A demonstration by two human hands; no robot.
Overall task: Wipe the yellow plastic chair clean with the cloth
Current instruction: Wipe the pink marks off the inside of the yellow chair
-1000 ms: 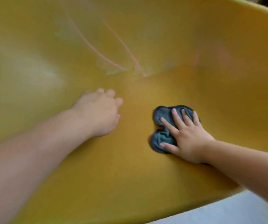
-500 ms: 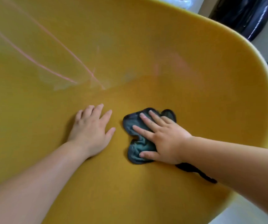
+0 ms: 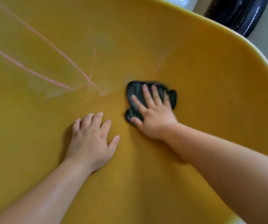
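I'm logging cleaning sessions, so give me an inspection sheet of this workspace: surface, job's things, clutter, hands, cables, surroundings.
Surface: yellow chair shell; thin pink lines and a pale wet-looking patch on its left side.
Job's things: dark cloth, crumpled, lying on the chair near its middle.
Clutter: nothing seen.
Hands: right hand presses the cloth with straight fingers; left hand rests flat on the chair beside it, apart from the cloth.
Cables: nothing seen.
Surroundings: glossy black object beyond the rim, upper right; kind unclear.
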